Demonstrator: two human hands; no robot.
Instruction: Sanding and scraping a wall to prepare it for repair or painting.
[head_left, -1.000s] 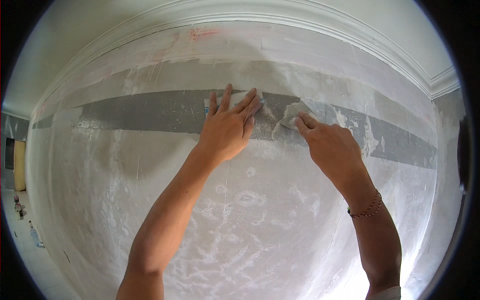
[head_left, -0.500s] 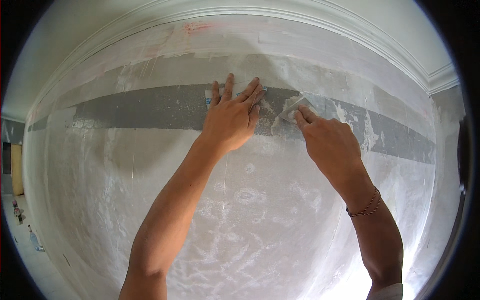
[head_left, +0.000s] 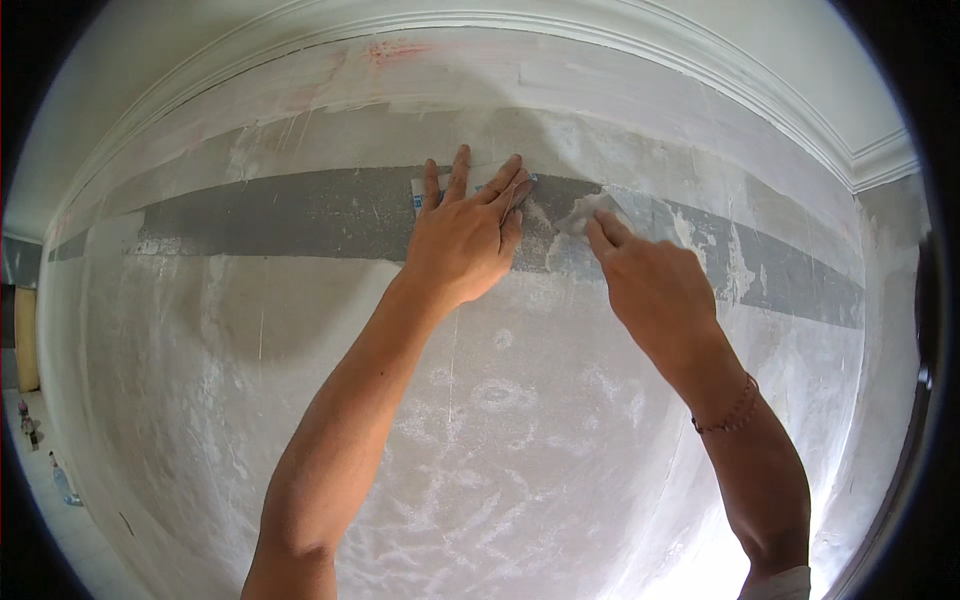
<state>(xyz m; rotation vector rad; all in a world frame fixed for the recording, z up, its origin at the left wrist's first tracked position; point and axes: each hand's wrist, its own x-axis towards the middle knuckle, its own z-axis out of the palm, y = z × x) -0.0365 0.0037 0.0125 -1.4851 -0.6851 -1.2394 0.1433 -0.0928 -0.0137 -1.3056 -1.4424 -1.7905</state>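
My left hand [head_left: 462,235] lies against the wall with its fingers spread. Under its fingers is a thin, pale, flat piece [head_left: 483,176] with blue marks; most of it is covered, so I cannot tell its kind. To its right my right hand [head_left: 655,275] is closed on a putty scraper [head_left: 590,214], its index finger stretched along the blade. The blade rests at the wall with pale putty around it; its handle is hidden in my hand. Both hands work at a dark grey band [head_left: 280,215] running across the pale wall.
The plastered wall [head_left: 330,420] has pale smears and scratches. White moulding [head_left: 600,25] borders the ceiling above. At the far left are a yellowish panel [head_left: 27,340] and a clear bottle [head_left: 64,485] on the floor. Bright light falls at the lower right.
My right hand and the scraper have shifted slightly left, and the blade's tilt looks different. My left hand stays nearly where it was, still spread over the pale piece.
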